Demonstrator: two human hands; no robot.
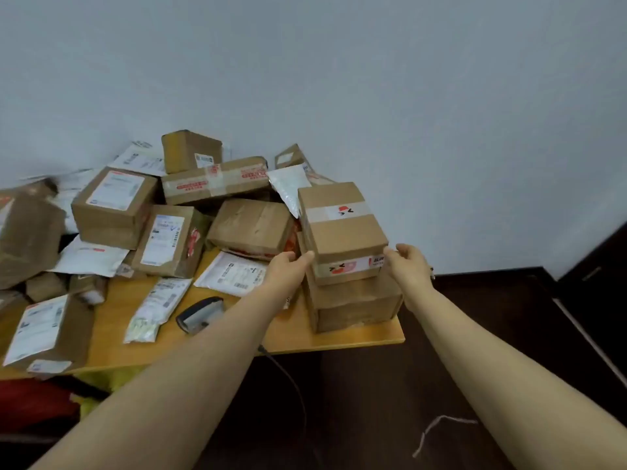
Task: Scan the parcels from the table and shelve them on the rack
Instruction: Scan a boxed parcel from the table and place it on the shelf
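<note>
A small cardboard parcel with clear tape and red marks sits on top of a larger brown box at the table's right corner. My left hand touches its lower left side with fingers stretched forward. My right hand touches its lower right corner, thumb toward the box. The parcel lies between both hands. A black handheld scanner lies on the wooden table left of my left forearm, its cable hanging over the front edge.
Several cardboard boxes and white mailer bags are heaped across the table's left and back, against a pale wall. A labelled box sits at the front left. Dark floor and dark furniture lie to the right.
</note>
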